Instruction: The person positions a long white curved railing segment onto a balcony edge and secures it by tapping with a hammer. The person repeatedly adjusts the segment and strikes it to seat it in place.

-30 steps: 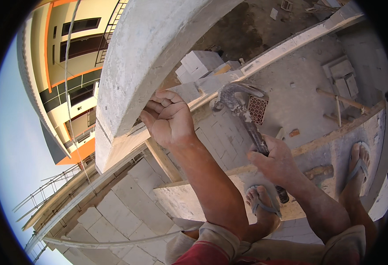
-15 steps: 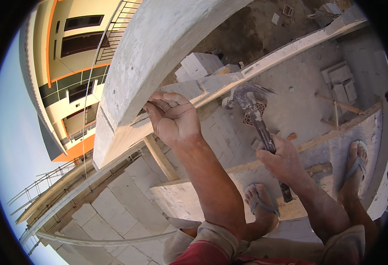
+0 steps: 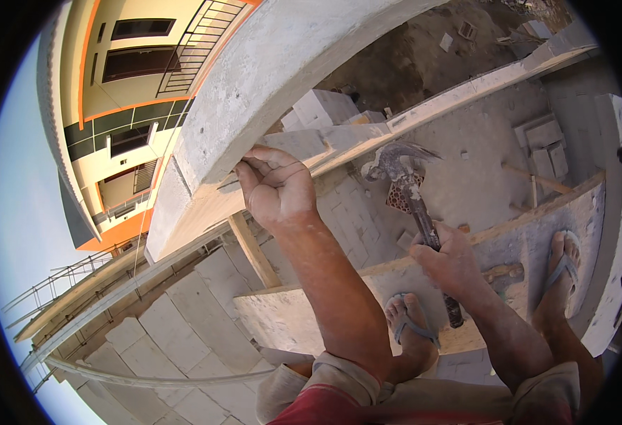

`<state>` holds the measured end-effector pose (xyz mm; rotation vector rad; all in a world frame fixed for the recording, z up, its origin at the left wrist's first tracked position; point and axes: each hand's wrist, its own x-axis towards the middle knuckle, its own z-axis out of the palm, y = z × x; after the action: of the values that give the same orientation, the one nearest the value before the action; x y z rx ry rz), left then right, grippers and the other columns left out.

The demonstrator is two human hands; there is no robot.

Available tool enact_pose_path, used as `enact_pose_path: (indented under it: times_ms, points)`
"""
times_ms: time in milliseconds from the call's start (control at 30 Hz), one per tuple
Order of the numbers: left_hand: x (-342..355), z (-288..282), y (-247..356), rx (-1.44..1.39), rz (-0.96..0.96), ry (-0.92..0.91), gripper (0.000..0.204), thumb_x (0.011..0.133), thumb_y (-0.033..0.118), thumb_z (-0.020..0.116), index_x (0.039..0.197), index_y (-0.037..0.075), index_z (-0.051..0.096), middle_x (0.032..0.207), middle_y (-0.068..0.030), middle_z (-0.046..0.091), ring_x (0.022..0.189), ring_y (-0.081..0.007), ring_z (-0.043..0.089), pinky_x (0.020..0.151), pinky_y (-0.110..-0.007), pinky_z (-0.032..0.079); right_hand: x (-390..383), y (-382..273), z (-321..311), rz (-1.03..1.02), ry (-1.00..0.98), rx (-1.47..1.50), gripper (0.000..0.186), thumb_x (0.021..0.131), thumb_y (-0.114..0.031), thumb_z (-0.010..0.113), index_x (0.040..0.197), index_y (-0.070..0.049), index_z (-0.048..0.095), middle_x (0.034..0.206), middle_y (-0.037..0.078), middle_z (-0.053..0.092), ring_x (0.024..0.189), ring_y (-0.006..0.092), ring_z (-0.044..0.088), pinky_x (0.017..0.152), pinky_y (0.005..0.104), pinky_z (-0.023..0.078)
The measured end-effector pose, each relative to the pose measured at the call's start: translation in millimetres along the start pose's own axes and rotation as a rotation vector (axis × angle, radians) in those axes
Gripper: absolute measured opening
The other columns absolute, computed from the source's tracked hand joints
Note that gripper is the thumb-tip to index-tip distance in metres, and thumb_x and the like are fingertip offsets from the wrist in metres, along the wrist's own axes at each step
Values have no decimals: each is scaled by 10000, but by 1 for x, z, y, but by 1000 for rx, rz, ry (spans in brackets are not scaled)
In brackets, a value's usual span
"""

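My left hand (image 3: 280, 191) is raised palm-up against the lower edge of a curved grey concrete beam (image 3: 229, 106). Its fingers are pinched together at the wooden board (image 3: 196, 212) along the beam's underside; whatever lies between the fingertips is too small or hidden to make out. Lower and to the right, my right hand (image 3: 454, 261) is wrapped round the dark handle of a claw hammer (image 3: 417, 202). The hammer's whitish, dusty head points up and away, apart from the beam and the board.
My sandalled feet (image 3: 413, 329) stand on a wide dusty plank (image 3: 289, 312) high above the floor. A timber strut (image 3: 254, 249) rises between plank and beam. Below lie stacked blocks (image 3: 543, 142) and a block wall (image 3: 176, 319). A yellow building (image 3: 137, 92) stands at left.
The view has shifted slightly, so the beam and building sit farther right. My left fingers stay pinched at the beam's edge, and the hammer is held in nearly the same pose.
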<state>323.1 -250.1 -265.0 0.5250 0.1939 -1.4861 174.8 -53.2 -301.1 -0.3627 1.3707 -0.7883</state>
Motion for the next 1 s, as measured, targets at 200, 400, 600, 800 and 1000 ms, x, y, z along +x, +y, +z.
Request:
enact_pose_path:
  times_ms: [200, 400, 600, 800, 1000]
  points:
    - [-1, 1, 0, 95, 76, 15, 152, 989, 156, 526, 1056, 35, 590, 996, -66, 686, 918, -158, 669, 783, -295, 606, -3, 3, -5, 4, 13, -39, 104, 826, -132, 613, 845, -36, 577, 604, -9, 521, 479, 59, 488, 435, 241, 409]
    - [-2, -2, -11, 374, 216, 26, 153, 988, 168, 539, 1058, 45, 594, 960, -48, 670, 887, -142, 646, 782, -283, 566, -5, 8, -6, -24, 24, 20, 100, 823, -122, 609, 829, -28, 572, 592, -4, 517, 465, 65, 482, 418, 239, 396]
    - [-26, -17, -34, 647, 326, 145, 358, 957, 193, 603, 1278, 41, 555, 1089, -3, 531, 987, -127, 488, 971, -308, 417, -9, 0, -8, -18, 50, -18, 87, 823, -109, 605, 821, -30, 569, 586, 5, 521, 440, 76, 478, 400, 243, 388]
    - [-41, -16, -8, 758, 441, 295, 273, 952, 162, 602, 1183, 18, 586, 1030, -36, 588, 895, -129, 552, 831, -273, 487, -14, -22, -6, 48, 56, 9, 82, 806, -101, 605, 807, -21, 588, 567, 4, 515, 461, 79, 470, 422, 263, 386]
    - [-37, 2, 21, 784, 393, 280, 286, 935, 198, 609, 1167, 30, 599, 993, -23, 602, 859, -133, 549, 803, -285, 468, -16, -37, 1, -2, 16, -3, 93, 826, -115, 617, 833, -28, 586, 575, 5, 521, 441, 84, 475, 397, 264, 390]
